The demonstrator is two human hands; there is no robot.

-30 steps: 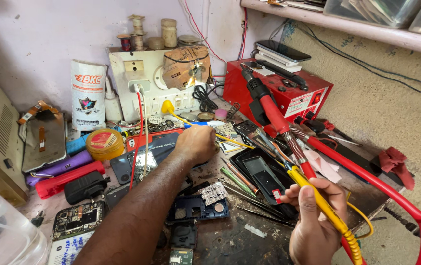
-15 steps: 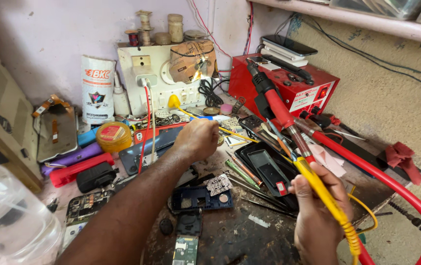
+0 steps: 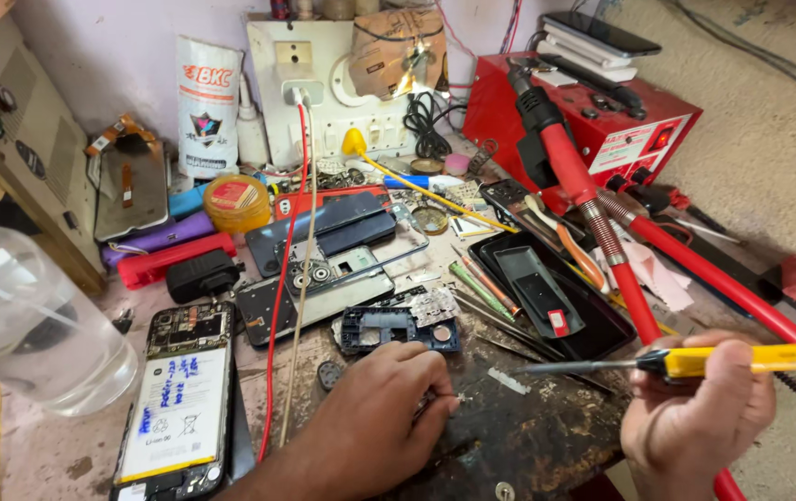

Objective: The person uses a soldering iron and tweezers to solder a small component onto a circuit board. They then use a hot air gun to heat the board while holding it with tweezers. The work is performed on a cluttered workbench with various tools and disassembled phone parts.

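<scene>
The right hand (image 3: 695, 417) grips a yellow soldering iron (image 3: 676, 362), its tip pointing toward the left hand (image 3: 379, 408), which pinches 1 small part (image 3: 449, 397).

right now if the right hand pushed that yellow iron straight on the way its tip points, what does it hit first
Probably the left hand: the yellow soldering iron in the right hand points left, tip over the bare bench, towards the left fingertips. Depth is unclear.

Single head view, looking steeply down and forward across the cluttered workbench (image 3: 546, 436), close in; far wall at the top, hands near bottom edge.
</scene>
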